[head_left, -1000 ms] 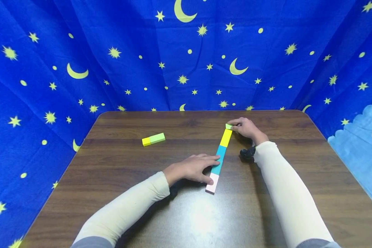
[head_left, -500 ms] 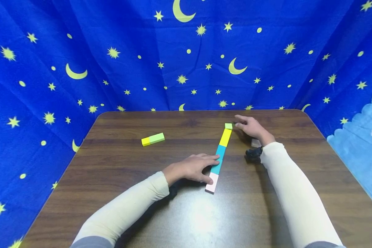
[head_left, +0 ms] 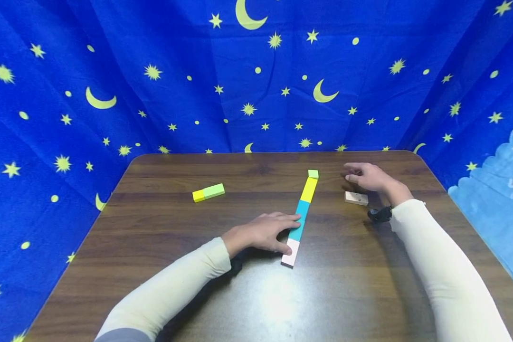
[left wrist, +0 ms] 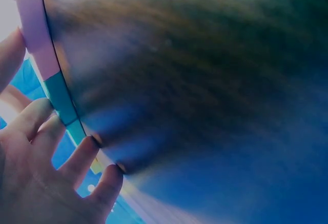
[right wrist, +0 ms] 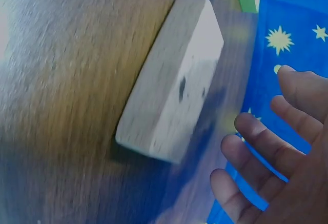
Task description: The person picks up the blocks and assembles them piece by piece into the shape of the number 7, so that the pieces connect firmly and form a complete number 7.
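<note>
Bright Colors All in a Line

On my left, a blue curtain [head_left: 30, 142] with yellow moons and stars hung next to the brown tabletop [head_left: 154, 218]. Then there was a little yellow block [head_left: 198, 195] and a long green block [head_left: 213, 191], end to end. Next came my left hand [head_left: 262, 231]. Its fingers were spread out, with tips on the two blue blocks [head_left: 297, 233], and its thumb touched the pink block [head_left: 291, 259]. Those blocks made a slanted line. The pink one was closest to me, then the blue ones, then a big yellow block [head_left: 309, 190], and a small green block [head_left: 313, 174] sat crooked at the far end. Farther right, well apart from the line, lay a wooden block [head_left: 356, 198] with dark spots. My right hand [head_left: 374, 178] was up just past it, with loose fingers held apart and not touching the wood. Far right, I saw a light blue cloth [head_left: 496, 190].
</note>
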{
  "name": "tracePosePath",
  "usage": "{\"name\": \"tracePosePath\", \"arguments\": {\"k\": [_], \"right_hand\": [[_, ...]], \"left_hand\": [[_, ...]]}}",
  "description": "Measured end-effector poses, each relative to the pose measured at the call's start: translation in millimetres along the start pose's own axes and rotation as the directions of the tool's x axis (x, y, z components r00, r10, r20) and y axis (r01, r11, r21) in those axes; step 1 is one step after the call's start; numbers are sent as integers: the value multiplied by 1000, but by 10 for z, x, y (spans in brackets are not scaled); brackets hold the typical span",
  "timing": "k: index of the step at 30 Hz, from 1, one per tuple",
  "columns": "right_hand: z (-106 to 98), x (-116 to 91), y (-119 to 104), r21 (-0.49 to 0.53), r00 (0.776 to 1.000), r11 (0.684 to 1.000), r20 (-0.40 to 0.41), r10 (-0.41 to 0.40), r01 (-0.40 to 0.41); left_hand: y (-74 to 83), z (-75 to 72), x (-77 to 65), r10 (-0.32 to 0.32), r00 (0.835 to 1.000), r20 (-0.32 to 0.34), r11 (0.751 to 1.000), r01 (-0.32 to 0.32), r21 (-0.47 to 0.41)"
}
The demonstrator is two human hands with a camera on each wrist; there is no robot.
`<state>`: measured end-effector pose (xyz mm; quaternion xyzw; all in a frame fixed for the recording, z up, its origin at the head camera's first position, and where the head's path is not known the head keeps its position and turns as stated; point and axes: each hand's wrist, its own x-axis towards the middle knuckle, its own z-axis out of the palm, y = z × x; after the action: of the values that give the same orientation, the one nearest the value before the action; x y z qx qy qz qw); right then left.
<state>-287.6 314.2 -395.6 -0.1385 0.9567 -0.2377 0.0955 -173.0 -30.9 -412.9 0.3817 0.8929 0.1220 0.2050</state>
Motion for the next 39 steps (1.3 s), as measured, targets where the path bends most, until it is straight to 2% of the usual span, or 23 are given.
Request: {"name": "tracePosePath", "arguments": {"k": [6, 14, 22, 32, 39], "right_hand": [[-40, -88, 14, -3, 1000, 1000, 9, 4, -4], [63, -193, -8, -45, 997, 997, 12, -70, 70], [85, -335, -2, -98, 987, 984, 71, -142, 148], [198, -390, 36, -185, 985, 967, 17, -174, 174], [239, -395, 21, -209, 982, 961, -8, -189, 184]], "left_hand": [[-7, -4, 4, 2, 1000, 2, 1000, -2, -4], [10, 41, 28, 2, 1000, 8, 1000, -2, 1], [8, 18, 5, 2, 1000, 0, 1000, -2, -8], [-15, 15, 18, 8, 1000, -1, 1000, -8, -2], [0, 13, 10, -5, 1000, 5, 1000, 5, -2]]}}
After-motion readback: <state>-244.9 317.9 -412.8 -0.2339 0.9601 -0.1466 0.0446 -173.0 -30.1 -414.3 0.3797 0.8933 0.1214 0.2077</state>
